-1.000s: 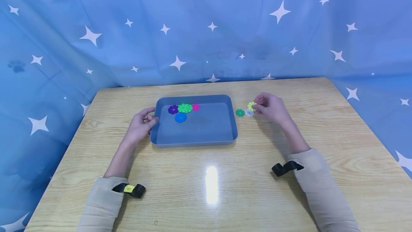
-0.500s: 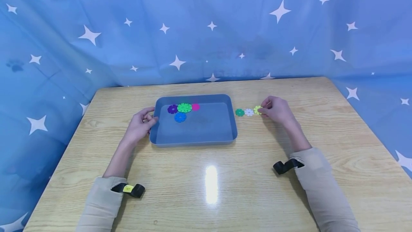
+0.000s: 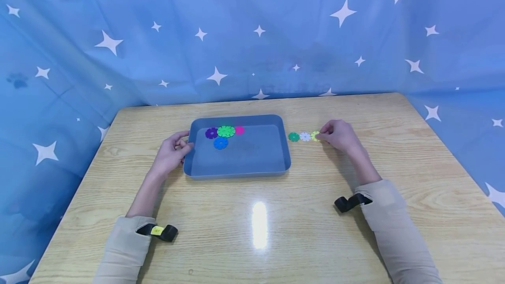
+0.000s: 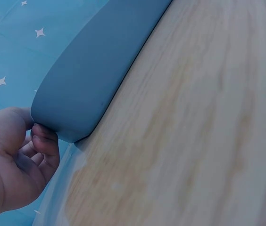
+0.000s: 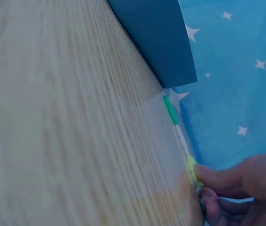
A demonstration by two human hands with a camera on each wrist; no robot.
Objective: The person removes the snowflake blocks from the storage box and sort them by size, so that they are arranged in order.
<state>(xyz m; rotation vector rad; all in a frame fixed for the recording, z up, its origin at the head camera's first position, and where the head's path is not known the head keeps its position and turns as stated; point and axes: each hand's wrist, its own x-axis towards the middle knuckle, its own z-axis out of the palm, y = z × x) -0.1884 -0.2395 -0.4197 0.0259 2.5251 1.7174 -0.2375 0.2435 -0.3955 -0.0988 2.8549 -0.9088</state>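
My left hand [image 3: 170, 151] grips the left wall of a shallow blue-grey tray [image 3: 240, 161], thumb over the rim and fingers curled outside. At the right, my right hand [image 3: 340, 136] pinches the edge of a yellow notched plastic disc [image 3: 314, 136] between thumb and fingers. A white notched disc [image 3: 305, 136] and a green notched disc [image 3: 293, 136] lie in line with it, right of the tray. In the right wrist view the thumb presses on the yellow disc [image 5: 191, 168], and the three discs show nearly edge-on.
In the tray's upper left lie a purple disc [image 3: 211, 133], a bright green disc [image 3: 226, 131], a pink disc [image 3: 239, 130] and a blue disc [image 3: 221, 143]. The wooden table [image 3: 221, 222] ends at a blue star-patterned cloth [image 3: 252, 47] behind.
My right hand has shifted right and slightly down with the yellow disc, from overlapping the white disc to the row's right end. My left hand keeps its grip on the tray.
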